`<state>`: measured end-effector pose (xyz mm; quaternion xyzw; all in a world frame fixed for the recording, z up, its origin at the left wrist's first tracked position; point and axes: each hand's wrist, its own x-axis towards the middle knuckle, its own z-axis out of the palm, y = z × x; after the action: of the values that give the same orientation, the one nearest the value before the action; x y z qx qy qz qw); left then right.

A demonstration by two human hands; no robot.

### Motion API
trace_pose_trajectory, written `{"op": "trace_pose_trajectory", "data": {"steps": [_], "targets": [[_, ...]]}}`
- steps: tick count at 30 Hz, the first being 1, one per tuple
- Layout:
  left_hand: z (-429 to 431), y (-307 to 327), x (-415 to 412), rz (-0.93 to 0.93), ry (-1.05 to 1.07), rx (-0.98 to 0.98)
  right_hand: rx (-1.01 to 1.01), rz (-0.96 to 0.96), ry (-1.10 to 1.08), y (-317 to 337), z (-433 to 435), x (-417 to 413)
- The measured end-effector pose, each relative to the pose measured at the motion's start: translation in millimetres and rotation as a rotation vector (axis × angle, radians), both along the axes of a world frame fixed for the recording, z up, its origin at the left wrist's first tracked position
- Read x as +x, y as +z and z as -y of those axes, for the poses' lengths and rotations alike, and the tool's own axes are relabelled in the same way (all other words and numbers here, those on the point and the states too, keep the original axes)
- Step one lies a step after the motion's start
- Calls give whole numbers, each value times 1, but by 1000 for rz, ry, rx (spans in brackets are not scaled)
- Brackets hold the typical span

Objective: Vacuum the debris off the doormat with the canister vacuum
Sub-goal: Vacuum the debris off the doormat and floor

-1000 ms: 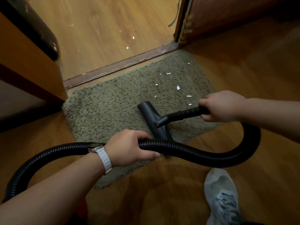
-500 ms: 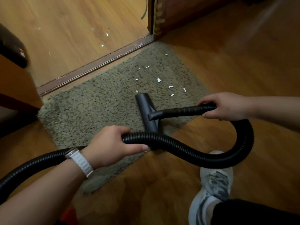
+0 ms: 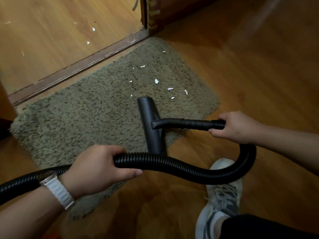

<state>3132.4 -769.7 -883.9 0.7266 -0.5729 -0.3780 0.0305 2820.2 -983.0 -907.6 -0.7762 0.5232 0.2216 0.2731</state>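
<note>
nearest me, my left hand (image 3: 96, 171) had its fingers curled round the ribbed black hose (image 3: 181, 167), a pale watch (image 3: 57, 190) on that wrist and a grey shoe (image 3: 222, 195) on the wood floor to the right. further out, my right hand (image 3: 236, 126) gripped the hose end by the wand (image 3: 186, 124). the nozzle (image 3: 150, 125) lay flat on the doormat (image 3: 77, 118), with white scraps (image 3: 156, 81) just beyond its far tip, short of the threshold strip (image 3: 77, 69).
</note>
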Motion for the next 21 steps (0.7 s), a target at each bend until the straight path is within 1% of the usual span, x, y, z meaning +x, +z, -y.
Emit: {"op": "trace_pose_trajectory", "data": {"steps": [4,9,17,21], "targets": [[3,4,-10,63,-6,38,3,34,28,-4,5,-5],[4,4,-14,64,-8,33,22,42,70,-2,11,-8],[7,-3,-12,49,0,-3,-46,31,108,6,18,-12],[7,-4,-15,83,-28,-14,-50,-2,165,-1,15,-9]]}}
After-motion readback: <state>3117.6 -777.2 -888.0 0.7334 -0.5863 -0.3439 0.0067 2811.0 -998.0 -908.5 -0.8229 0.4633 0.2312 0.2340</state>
